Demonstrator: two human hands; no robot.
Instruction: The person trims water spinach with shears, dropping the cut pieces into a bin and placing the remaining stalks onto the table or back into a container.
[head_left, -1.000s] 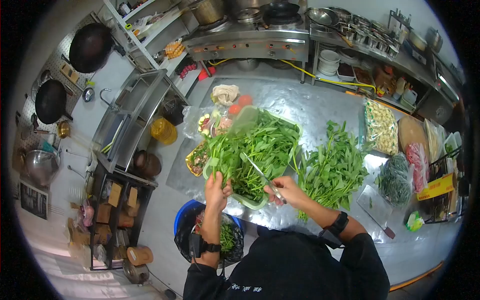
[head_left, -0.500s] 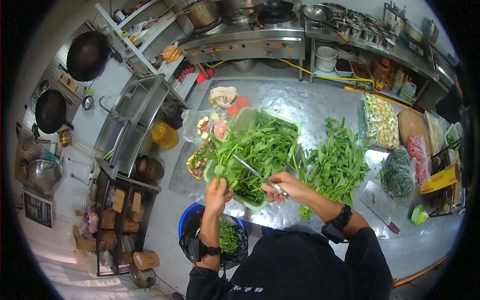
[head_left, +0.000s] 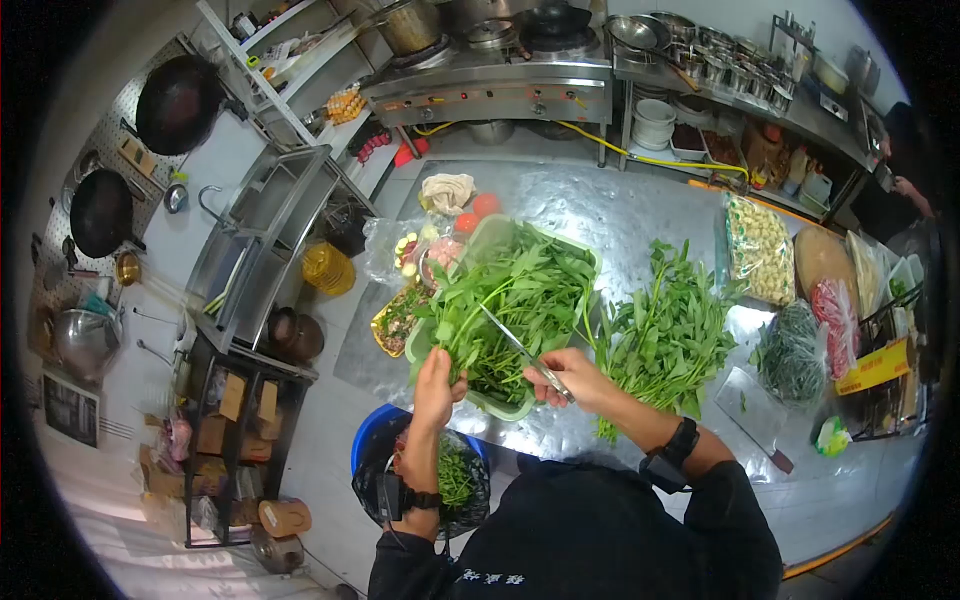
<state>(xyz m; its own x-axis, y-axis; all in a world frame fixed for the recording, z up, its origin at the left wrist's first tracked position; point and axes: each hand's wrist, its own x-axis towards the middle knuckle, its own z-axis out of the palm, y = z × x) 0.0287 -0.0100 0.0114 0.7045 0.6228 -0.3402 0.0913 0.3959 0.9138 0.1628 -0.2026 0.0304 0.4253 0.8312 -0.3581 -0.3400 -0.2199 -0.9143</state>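
Note:
My left hand [head_left: 436, 388] is closed around leafy green stems at the near left corner of a pale green plastic basket [head_left: 512, 410]. Long leafy greens [head_left: 530, 285] that look like water spinach fill the basket and spill over its rim. My right hand [head_left: 572, 380] grips metal scissors [head_left: 515, 345], their blades pointing up and left over the greens. Whether the blades are parted is hard to make out. Beside the basket, right of it, a second heap of the same greens [head_left: 665, 330] lies on the steel table [head_left: 620, 200].
Below my left forearm stands a blue bin [head_left: 366, 440] with a black liner and cut stems. A cleaver [head_left: 752, 408] lies at the right, near bagged vegetables [head_left: 795, 350]. Tomatoes [head_left: 486, 205] and a cloth [head_left: 447, 191] sit behind the basket. Another person [head_left: 890, 190] stands far right.
The scissors' tips have shifted slightly right and down, and my left hand is a little higher with the stems. Another person's arm has come into view at the far right.

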